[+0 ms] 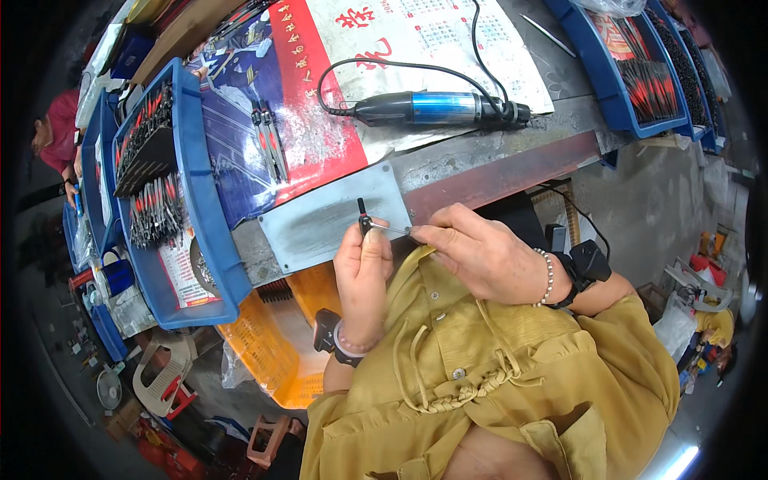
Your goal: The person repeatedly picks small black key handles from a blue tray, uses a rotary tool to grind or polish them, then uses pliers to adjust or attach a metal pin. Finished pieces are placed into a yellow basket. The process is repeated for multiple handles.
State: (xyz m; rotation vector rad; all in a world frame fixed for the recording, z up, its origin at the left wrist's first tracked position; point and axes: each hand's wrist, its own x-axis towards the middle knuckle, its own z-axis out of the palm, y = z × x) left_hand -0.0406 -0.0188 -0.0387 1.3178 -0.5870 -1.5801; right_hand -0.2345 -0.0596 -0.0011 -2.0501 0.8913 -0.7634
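Observation:
My left hand (364, 268) holds a small black rod-like part (362, 210) upright between thumb and fingers, over the edge of a pale blue-grey plate (320, 228) with a dark smudged middle. My right hand (476, 252) pinches a thin metal rod (392, 230), which reaches across to the black part at the left thumb; whether the two are joined cannot be made out. Farther back on the bench, a blue and black electric screwdriver (444, 108) lies on its side with its cord attached. Slender black and red pieces (270, 142) lie together on the printed sheet.
At the left stands a blue bin (232, 264) with many black and red pieces; another blue bin (632, 128) with similar pieces is at the far right. An orange crate (264, 344) sits below the bench edge. Another person (60, 132) is at the far left.

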